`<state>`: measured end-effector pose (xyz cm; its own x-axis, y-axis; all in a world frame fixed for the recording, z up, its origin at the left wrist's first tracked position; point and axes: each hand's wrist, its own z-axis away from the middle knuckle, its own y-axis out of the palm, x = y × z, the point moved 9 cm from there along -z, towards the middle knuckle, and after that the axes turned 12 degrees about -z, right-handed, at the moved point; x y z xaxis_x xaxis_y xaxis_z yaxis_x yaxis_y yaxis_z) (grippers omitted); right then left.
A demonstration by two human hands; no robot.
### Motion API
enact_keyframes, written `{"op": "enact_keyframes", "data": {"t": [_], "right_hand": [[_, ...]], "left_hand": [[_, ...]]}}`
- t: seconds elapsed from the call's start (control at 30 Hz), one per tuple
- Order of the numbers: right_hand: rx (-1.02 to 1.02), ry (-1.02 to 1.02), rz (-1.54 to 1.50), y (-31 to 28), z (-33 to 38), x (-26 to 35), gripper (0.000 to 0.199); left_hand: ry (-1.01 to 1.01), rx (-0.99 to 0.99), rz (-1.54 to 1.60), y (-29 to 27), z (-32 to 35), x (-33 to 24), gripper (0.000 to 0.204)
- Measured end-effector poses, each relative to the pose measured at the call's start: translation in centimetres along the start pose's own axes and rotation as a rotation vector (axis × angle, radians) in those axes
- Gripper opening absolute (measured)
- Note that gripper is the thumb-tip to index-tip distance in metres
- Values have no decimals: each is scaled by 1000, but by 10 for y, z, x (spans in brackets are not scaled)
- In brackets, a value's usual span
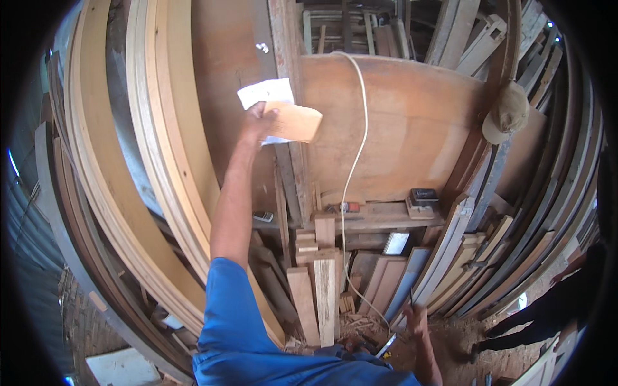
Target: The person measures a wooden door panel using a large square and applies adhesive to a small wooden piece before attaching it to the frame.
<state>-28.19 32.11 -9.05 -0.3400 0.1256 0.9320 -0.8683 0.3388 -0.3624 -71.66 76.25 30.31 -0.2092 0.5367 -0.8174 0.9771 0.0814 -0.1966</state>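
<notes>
My left hand [257,121] is raised far forward in front of a wooden wall post. It is closed on a flat tan piece [295,122] with an angled right end; whether this is card or thin wood I cannot tell. White paper [265,92] shows behind and above the hand; I cannot tell if the hand holds it too. Low on the right, my right hand [416,317] is closed around a thin dark stick-like thing [411,296], pointing up. A light, narrow blade-like strip [386,345] lies just left of that hand.
Long boards [151,128] lean at the left, more timber [541,244] at the right. Offcuts [325,299] stand ahead below a shelf [380,215]. A pale cable [364,122] hangs down the panel. A cap [506,112] hangs at right. Another person [553,302] stands at far right.
</notes>
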Motion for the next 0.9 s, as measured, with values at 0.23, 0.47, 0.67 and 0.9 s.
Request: {"op": "enact_keyframes", "data": {"t": [0.23, 0.47, 0.67, 0.9], "right_hand": [[-158, 323, 176, -33, 119, -192, 28], [-179, 479, 177, -65, 175, -310, 28], [-132, 558, 83, -32, 166, -301, 28], [-119, 647, 263, -43, 162, -302, 25]], "left_hand": [[-101, -189, -135, -27, -69, 7, 16], [-20, -216, -257, -23, -83, 4, 20], [-29, -168, -475, -52, -91, 32, 20], [-67, -210, -283, -36, -86, 34, 23]]}}
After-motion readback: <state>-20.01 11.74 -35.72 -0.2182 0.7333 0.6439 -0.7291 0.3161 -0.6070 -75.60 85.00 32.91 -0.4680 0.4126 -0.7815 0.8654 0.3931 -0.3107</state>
